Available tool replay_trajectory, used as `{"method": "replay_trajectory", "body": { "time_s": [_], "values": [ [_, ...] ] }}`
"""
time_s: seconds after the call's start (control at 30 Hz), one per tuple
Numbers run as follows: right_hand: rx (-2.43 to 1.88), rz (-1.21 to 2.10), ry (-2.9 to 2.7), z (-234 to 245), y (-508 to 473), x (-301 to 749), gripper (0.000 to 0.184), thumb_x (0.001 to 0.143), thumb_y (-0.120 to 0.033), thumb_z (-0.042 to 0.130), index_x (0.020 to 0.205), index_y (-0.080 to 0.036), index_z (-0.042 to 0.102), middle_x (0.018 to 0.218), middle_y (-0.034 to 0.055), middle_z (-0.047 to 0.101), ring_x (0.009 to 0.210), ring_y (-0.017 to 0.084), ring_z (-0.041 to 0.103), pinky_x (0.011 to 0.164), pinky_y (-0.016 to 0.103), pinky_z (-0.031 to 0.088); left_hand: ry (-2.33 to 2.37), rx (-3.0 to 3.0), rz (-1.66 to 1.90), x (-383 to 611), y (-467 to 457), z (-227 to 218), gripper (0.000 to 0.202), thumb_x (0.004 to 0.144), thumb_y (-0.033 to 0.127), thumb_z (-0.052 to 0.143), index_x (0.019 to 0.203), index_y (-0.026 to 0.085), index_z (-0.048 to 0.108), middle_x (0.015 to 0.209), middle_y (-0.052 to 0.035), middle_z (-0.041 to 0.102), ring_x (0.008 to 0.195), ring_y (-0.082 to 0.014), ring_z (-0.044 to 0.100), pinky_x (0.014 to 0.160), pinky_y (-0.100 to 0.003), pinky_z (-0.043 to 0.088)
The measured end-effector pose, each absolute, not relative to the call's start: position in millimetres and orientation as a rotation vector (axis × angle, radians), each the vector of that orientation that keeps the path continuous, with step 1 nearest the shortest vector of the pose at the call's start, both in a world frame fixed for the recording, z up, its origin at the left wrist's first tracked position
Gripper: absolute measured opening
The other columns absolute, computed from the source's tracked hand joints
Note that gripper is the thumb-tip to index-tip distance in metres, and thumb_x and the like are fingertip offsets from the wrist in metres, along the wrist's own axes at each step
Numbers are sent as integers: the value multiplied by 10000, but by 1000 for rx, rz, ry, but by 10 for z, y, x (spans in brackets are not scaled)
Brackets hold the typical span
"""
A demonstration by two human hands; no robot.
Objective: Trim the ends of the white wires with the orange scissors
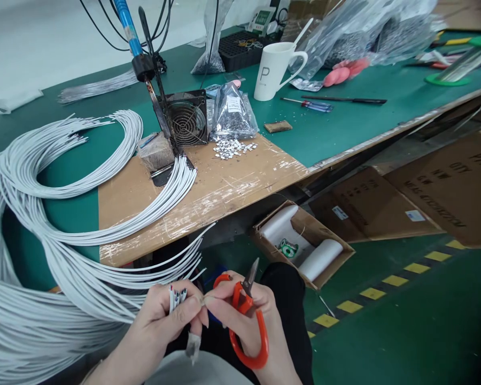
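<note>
In the head view, my left hand [166,315] is closed around several white cables, whose short cut ends [178,297] stick up between thumb and fingers. A finger of that hand has a pale wrapping [193,346] with a loose end. My right hand [250,315] keeps a pair of scissors [261,342] with red handles hooked in its palm, blades pointing up. Its thumb and forefinger meet my left fingertips in a pinch; whatever lies between them is too small to make out. A large bundle of white cables [64,321] spreads beside my left arm.
A soldering iron [133,37] stands in a holder before a small fan [185,118]. Small metal pieces [233,149] lie on a brown board [232,187]. Behind are a white mug [266,72] and a screwdriver [310,105]. An open carton [332,267] sits below the table edge.
</note>
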State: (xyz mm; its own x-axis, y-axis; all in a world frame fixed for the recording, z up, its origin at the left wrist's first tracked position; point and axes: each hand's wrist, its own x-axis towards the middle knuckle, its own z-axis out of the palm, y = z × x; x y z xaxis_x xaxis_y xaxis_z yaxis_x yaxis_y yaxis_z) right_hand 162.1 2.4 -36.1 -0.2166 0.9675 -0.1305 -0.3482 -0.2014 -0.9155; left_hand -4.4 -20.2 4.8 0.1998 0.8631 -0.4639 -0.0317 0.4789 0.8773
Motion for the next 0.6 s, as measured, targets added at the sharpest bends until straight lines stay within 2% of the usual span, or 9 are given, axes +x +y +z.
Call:
{"method": "replay_trajectory", "body": {
  "time_s": [0.13, 0.23, 0.37, 0.6],
  "values": [
    [-987, 1688, -868, -325, 32, 1624, 327, 823, -432, 816, 625, -188, 727, 581, -4, 571, 526, 124, 476, 511, 260, 379, 1243, 880, 712, -37, -191, 83, 492, 950, 606, 662, 782, 148, 720, 580, 22, 548, 466, -64, 233, 449, -250, 105],
    [-1173, 1571, -783, -291, 15, 1656, 424, 863, -526, 760, 621, -188, 680, 561, -9, 544, 505, 119, 446, 499, 264, 325, 1261, 808, 726, -23, -173, 101, 488, 914, 635, 690, 853, 155, 747, 572, 33, 545, 458, -59, 207, 449, -244, 107],
    [-1229, 1272, -1231, -316, -53, 1769, 458, 886, -379, 758, 564, -196, 487, 565, -42, 418, 519, 102, 355, 489, 260, 265, 1223, 786, 750, -31, -148, 101, 453, 916, 624, 698, 966, 177, 757, 580, 45, 540, 448, -56, 201, 436, -241, 106],
    [-1180, 802, -1854, -406, -97, 1867, 516, 869, -161, 664, 685, -233, 187, 581, -69, 303, 506, 89, 298, 466, 256, 234, 1241, 746, 797, -28, -162, 140, 426, 892, 609, 740, 942, 186, 758, 559, 52, 525, 480, -71, 212, 480, -240, 165]
  ]
}}
